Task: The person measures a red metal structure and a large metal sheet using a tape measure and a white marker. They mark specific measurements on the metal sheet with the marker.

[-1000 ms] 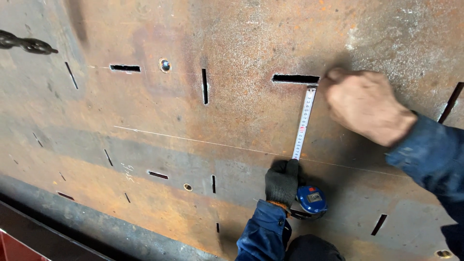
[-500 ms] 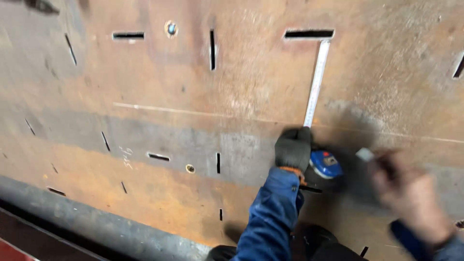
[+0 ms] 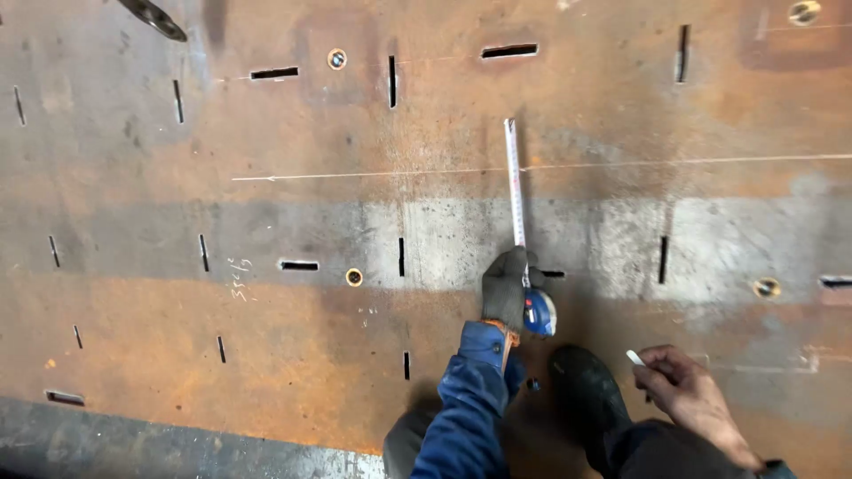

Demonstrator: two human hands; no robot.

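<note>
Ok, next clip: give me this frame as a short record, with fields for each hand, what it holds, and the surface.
left hand: gloved left hand, gripping the blue tape measure against the plate
tape blade: white tape blade extended straight away from the person, crossing the scribed line
right hand: bare right hand, pinching a white marker stick, apart from the tape
surface: rusty steel plate with cut slots and small round holes
other: dark shoe between the hands

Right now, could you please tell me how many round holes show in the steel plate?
4: one top left, one in the top right corner, one mid-plate left of the gloved hand, one at the right edge. Others may lie out of view.
</note>
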